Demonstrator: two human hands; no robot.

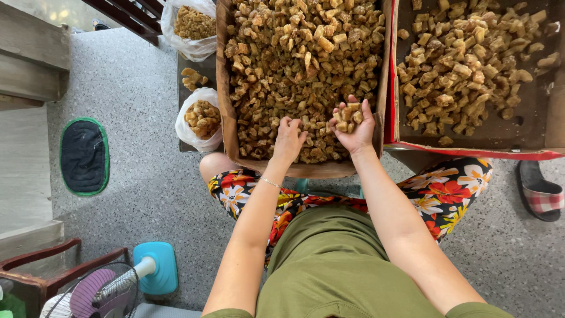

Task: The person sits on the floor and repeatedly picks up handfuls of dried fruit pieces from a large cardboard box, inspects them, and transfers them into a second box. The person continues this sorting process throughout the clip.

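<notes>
A cardboard box (223, 88) in front of my knees is heaped with small golden-brown fried chunks (294, 53). My left hand (288, 141) reaches palm down into the near edge of the heap, fingers curled among the pieces. My right hand (355, 126) is cupped palm up just beside it, holding a small handful of the chunks (348, 113). A second, shallower box (471, 148) with a red rim, to the right, holds a thinner layer of the same chunks (465, 65).
Two white plastic bags of chunks (200, 121), (191, 26) stand left of the box. A dark mat with green edge (84, 156) lies on the speckled floor. A fan with a blue base (154, 268) stands at bottom left. A checked slipper (541, 194) lies at right.
</notes>
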